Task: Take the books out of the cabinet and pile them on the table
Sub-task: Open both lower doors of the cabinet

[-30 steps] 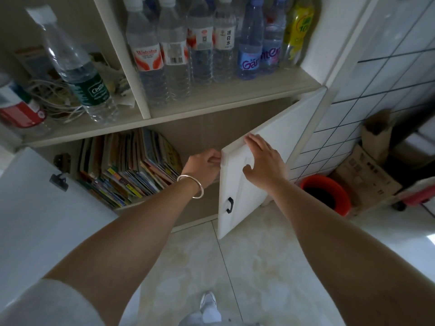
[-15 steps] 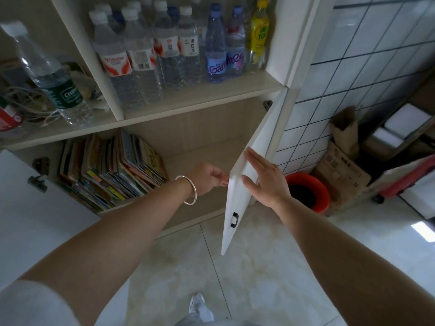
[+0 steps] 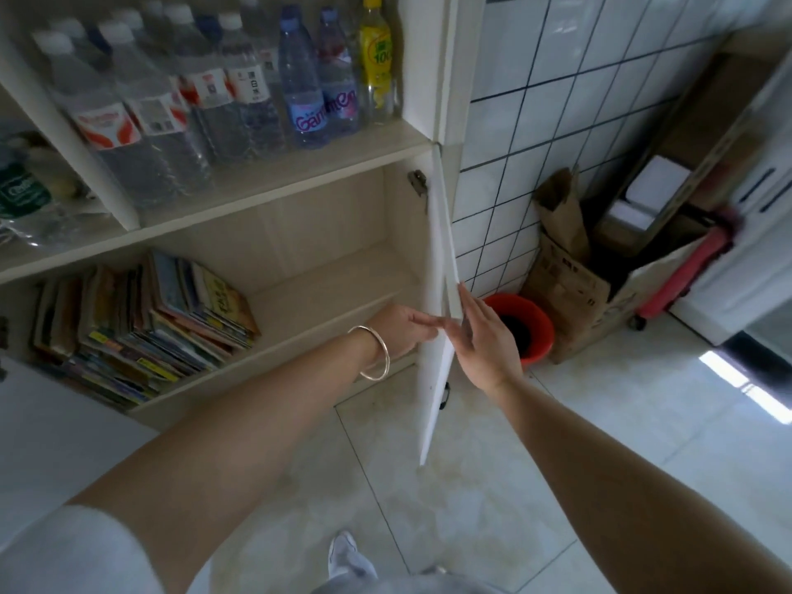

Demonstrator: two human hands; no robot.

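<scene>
A leaning row of colourful books (image 3: pixel 141 319) stands in the left half of the cabinet's lower shelf (image 3: pixel 325 293). The right cabinet door (image 3: pixel 437 336) is swung out, seen edge-on. My left hand (image 3: pixel 403 332), a silver bangle on its wrist, touches the door's inner side with fingers stretched. My right hand (image 3: pixel 484 336) lies flat against the door's outer face, fingers straight. Neither hand holds a book. No table is in view.
Several water bottles (image 3: pixel 240 87) fill the upper shelf. The left cabinet door (image 3: pixel 51 426) is swung out at lower left. A red bucket (image 3: pixel 531 332) and cardboard boxes (image 3: pixel 570 285) stand against the tiled wall on the right. Pale floor tiles lie below.
The right door has swung further out, from facing me to nearly edge-on. Both hands moved right with it, and the left hand's fingers have straightened.
</scene>
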